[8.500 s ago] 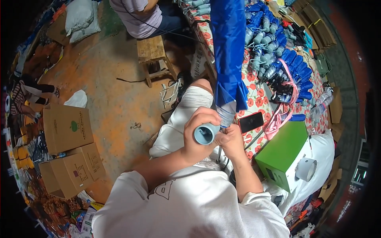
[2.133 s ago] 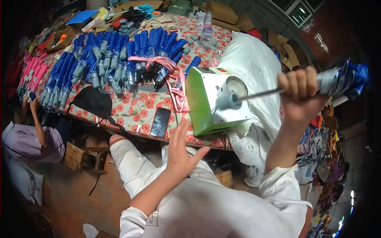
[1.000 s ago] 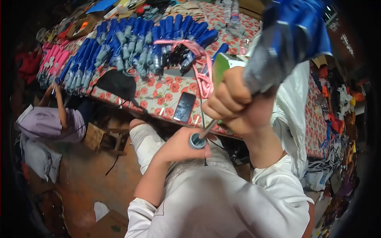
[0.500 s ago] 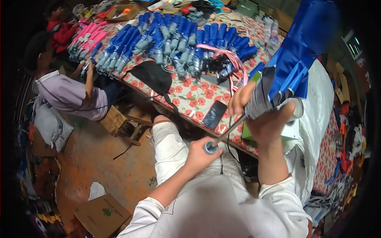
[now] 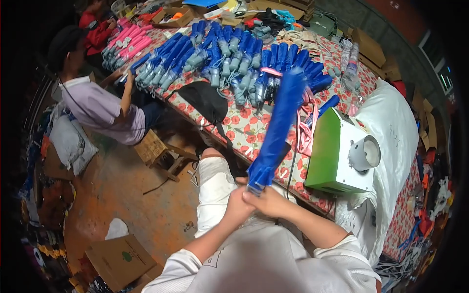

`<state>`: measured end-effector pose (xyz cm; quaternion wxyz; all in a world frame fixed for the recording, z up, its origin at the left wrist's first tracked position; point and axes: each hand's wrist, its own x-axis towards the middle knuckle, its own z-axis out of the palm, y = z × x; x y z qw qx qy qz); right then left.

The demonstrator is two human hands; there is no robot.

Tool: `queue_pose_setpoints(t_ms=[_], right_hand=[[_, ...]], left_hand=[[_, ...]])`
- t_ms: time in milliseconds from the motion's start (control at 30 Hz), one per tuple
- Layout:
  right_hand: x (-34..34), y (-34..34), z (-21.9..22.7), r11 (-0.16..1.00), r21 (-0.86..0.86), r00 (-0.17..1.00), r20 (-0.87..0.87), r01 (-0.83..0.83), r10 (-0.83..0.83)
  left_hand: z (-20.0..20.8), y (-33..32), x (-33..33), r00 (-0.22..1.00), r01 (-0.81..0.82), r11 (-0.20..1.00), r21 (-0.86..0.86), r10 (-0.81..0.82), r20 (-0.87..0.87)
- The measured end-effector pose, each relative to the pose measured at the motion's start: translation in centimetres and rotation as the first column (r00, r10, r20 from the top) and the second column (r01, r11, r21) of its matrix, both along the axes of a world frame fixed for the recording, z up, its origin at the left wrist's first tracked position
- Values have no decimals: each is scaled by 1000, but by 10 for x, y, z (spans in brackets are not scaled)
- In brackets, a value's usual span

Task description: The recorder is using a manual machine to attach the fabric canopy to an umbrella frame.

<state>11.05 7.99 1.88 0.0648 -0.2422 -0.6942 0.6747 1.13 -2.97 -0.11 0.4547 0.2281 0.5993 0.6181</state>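
Note:
A folded blue umbrella (image 5: 279,127) stands up from my lap, slightly tilted, with its top over the table's front part. My left hand (image 5: 239,205) is closed around its lower end, where the handle is mostly hidden in the fingers. My right hand (image 5: 269,201) grips the same end from the right, touching the left hand, at the gathered bottom of the canopy. Across the table lie many more folded blue umbrellas (image 5: 215,53) with grey handles, several in clear sleeves. A pink strap (image 5: 307,132) lies behind the held umbrella.
A green and white machine (image 5: 337,151) with a round grey spout stands right on the flowered tablecloth (image 5: 244,122), beside a big white sack (image 5: 391,117). A black cap-like cloth (image 5: 202,100) lies left. A seated co-worker (image 5: 102,102) handles a blue umbrella; pink umbrellas (image 5: 128,41) lie beyond.
The umbrella's shaft has slid down into the handle, and the canopy has come down and left to my lap. My right hand has joined my left. The view has shifted slightly.

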Motion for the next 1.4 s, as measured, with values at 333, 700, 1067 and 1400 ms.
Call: queue_pose_setpoints(t_ms=[333, 700, 1067, 1400], right_hand=[[75, -20, -33, 994, 101, 944, 330, -42, 6], [293, 2, -21, 656, 624, 400, 521, 423, -754], [390, 116, -133, 336, 897, 273, 259, 288, -926], [497, 67, -174, -165, 709, -164, -70, 686, -984]], left_hand=[[64, 133, -218, 832, -275, 955, 109, 293, -471], [-39, 152, -292, 315, -479, 851, 215, 395, -863], [-129, 42, -70, 589, -167, 985, 38, 131, -797], [-118, 37, -54, 772, -106, 994, -28, 64, -632]])
